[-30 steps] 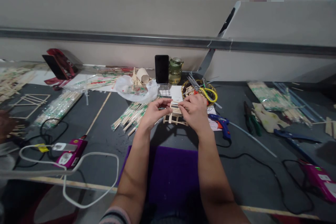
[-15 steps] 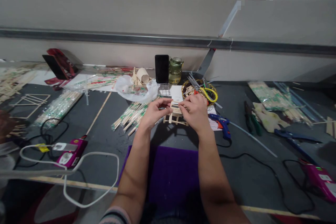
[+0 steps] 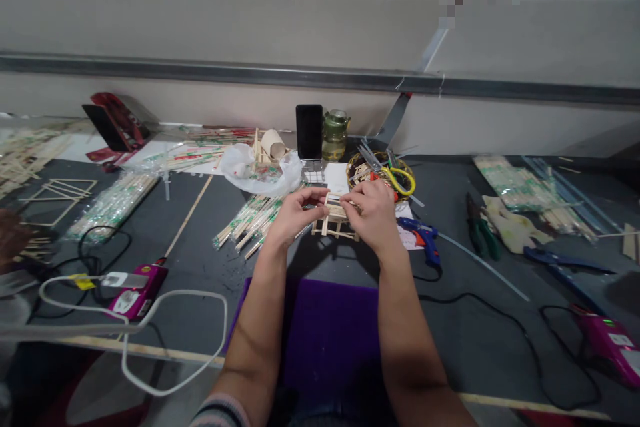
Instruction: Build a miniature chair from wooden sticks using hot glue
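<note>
Between my hands is a small model (image 3: 336, 227) built of pale wooden sticks, held just over the dark table. My left hand (image 3: 299, 215) pinches its left upper part between thumb and fingers. On the other side, my right hand (image 3: 371, 212) has its fingers closed at the model's top right edge. Fingertips cover part of the upper frame. A blue glue gun (image 3: 424, 237) lies right of my right hand. Behind that hand stands a round basket (image 3: 354, 177) with scissors (image 3: 399, 180) with yellow handles and stick pieces.
Bundles of wrapped sticks (image 3: 253, 223) lie to the left. A phone (image 3: 309, 132) stands upright before a green jar (image 3: 335, 133). Pliers (image 3: 481, 227), blue cutters (image 3: 565, 260) and a magenta power strip (image 3: 613, 343) are at right. A white cable (image 3: 223, 320) loops at left, near another person's hand (image 3: 11, 233).
</note>
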The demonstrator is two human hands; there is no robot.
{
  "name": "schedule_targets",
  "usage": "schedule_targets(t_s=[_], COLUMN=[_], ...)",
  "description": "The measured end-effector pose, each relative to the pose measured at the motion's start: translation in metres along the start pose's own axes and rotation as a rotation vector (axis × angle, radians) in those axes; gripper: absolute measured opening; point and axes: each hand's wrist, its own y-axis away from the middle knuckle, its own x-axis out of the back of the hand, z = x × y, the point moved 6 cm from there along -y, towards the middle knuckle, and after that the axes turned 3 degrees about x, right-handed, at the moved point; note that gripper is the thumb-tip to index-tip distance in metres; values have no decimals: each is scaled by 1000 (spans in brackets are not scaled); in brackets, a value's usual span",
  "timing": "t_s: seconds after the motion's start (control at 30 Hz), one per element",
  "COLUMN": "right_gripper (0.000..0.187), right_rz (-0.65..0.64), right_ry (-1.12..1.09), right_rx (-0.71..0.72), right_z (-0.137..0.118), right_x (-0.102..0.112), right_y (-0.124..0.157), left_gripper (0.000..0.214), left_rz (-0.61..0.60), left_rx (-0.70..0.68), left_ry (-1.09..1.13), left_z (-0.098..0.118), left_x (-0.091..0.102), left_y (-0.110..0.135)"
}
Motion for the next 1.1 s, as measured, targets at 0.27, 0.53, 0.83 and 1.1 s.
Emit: schedule_targets(t_s=[0.27, 0.53, 0.83, 1.1], right_gripper=[17, 20, 20, 14], right_rz=[-29, 28, 173, 133], right_ry=[16, -101, -158, -239], right_rx=[-3, -8, -110, -97], right_z=[1, 4, 43, 31], right_x=[-2, 5, 21, 20], right_y=[0, 1, 9, 5], left_gripper=[44, 43, 40, 39], left_rz=[5, -6, 9, 15], left_rx=[-1, 2, 34, 51], left_ry=[-6, 16, 60, 89], left_z=[0, 0, -2, -2], left_x=[0, 1, 7, 7], left_y=[1, 0, -1, -1])
